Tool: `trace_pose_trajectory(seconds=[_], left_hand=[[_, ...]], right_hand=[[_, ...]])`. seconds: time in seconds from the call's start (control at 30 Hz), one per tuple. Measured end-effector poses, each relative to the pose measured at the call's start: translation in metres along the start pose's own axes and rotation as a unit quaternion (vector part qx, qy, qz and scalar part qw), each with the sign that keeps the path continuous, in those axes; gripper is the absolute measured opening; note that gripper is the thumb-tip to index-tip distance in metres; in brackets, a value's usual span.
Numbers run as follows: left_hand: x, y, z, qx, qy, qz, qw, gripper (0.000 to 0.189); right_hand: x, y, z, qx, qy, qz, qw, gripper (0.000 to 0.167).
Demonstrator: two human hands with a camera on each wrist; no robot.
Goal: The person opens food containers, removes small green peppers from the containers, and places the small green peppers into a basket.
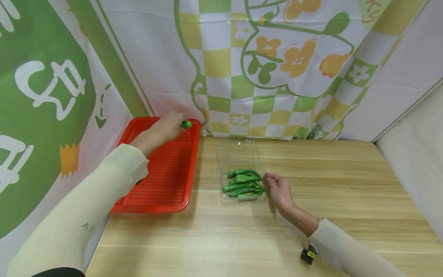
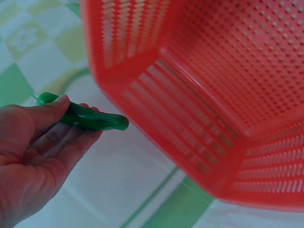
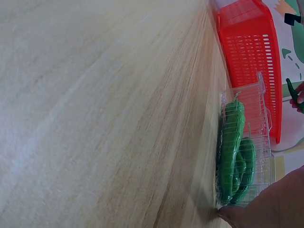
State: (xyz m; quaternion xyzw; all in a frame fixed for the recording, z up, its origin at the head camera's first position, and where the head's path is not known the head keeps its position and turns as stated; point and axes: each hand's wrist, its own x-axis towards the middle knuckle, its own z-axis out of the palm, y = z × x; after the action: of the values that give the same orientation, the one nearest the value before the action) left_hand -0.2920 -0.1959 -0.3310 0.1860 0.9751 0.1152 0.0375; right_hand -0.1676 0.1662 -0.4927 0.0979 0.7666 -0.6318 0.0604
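My left hand (image 1: pixel 169 125) pinches a green chili pepper (image 2: pixel 90 117) between thumb and fingers, above the far end of a red plastic basket (image 1: pixel 189 181). In the left wrist view the pepper is just outside the basket rim, its thin stem pointing away from the basket. Several more green chili peppers (image 1: pixel 242 187) lie in a clear plastic box (image 1: pixel 238 152) with its lid folded back. At that box's right edge, my right hand (image 1: pixel 281 192) grips the rim with thumb and fingers; the fingertips are partly hidden. My left sleeve covers part of the basket.
The box stands right of the basket on a wooden table (image 1: pixel 311 165). A patterned curtain (image 1: pixel 221 80) hangs behind the table, with a green and white cloth on the left. A small black device (image 1: pixel 308 254) sits at my right wrist.
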Motion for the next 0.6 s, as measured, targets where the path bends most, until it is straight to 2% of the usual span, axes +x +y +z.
trace_pose_trajectory(seconds=[0.27,0.47,0.6], left_hand=[[0.006,-0.028,0.011,0.039,0.002,-0.009,0.9992,0.013],[0.009,-0.042,0.026,0.068,-0.016,-0.033,0.9970,0.013],[0.012,-0.048,0.038,0.064,-0.035,-0.047,0.9962,0.018]], right_hand=[[-0.001,0.000,0.000,-0.014,0.000,-0.004,0.9999,0.038],[-0.001,0.001,0.000,-0.030,0.003,-0.007,0.9995,0.037],[-0.001,0.000,0.000,-0.031,0.007,-0.008,0.9995,0.037]])
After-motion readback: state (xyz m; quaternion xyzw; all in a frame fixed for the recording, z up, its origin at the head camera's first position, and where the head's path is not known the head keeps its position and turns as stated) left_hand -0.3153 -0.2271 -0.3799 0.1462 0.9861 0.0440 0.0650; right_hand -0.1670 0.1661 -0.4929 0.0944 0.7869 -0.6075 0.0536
